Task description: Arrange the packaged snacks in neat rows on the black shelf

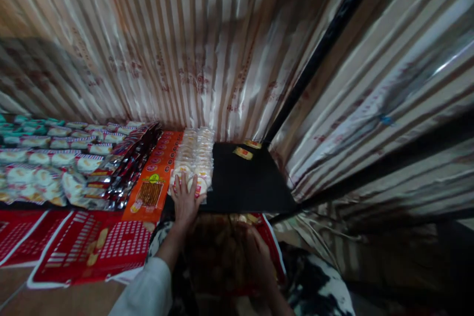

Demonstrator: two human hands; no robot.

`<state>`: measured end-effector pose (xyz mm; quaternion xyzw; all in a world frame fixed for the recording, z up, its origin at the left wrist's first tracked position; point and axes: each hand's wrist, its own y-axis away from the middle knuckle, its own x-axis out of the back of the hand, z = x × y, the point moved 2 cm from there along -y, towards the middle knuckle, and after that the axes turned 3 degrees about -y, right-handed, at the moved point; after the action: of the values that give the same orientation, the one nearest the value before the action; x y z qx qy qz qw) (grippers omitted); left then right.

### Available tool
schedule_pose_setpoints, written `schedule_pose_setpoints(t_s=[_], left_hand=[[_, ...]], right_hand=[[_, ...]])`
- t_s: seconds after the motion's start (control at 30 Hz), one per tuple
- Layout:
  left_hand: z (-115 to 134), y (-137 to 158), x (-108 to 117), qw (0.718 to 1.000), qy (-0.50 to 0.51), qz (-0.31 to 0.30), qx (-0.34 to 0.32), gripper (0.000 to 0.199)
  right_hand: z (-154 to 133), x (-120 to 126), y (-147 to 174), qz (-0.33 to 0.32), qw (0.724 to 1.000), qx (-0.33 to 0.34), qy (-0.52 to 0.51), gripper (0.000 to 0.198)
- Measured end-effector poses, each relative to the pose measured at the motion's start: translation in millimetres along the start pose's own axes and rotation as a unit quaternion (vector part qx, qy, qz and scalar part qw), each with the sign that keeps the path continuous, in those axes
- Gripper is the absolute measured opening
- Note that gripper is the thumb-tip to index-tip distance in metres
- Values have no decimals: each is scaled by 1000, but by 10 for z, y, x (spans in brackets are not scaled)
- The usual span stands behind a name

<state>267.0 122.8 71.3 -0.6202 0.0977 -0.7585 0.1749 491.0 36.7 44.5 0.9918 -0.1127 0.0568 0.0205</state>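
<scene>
My left hand (186, 202) lies with fingers spread on the near end of two rows of clear-wrapped round white crackers (202, 158), which stand on the black shelf (252, 182). Just left of them is an orange snack pack (150, 185) with brown sticks pictured on it. Below the shelf edge, my right hand (255, 247) reaches over an open red bag (272, 237) between my legs. Its fingers are dark and blurred, and whether they hold anything is hidden. The bag's contents are mostly in shadow, with a few yellowish wrappers showing near its far edge.
Two small yellow packets (243, 153) lie toward the back of the shelf. Many white wrapped snacks (52, 158) and dark red packs (129, 163) fill the left. Red bags (96, 247) hang from the front. Corrugated sheeting (177, 49) and a black post (314, 69) rise behind.
</scene>
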Motion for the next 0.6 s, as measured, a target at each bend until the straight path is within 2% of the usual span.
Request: schedule_pose_setpoints(t_s=[0.17,0.23,0.3,0.33,0.4,0.5,0.6], left_hand=[[54,42,145,999,39,32,-16,54],[121,134,245,995,76,55,-28,47],[217,310,327,990,126,49,-50,37],[271,429,350,986,151,28,-64,33],[378,714,341,977,177,-67,-96,31],[473,1150,235,963,119,-210,-118,36],[477,1420,80,947,51,-309,-77,52]], right_hand=[[161,161,193,5,998,-9,64,37],[233,189,237,-2,996,-6,92,33],[301,177,263,-4,992,-9,125,33],[332,155,272,-7,990,-13,143,33],[383,83,286,-32,981,-20,190,34],[417,-43,308,-92,952,-11,290,37],[435,-119,333,-128,921,-8,367,41]])
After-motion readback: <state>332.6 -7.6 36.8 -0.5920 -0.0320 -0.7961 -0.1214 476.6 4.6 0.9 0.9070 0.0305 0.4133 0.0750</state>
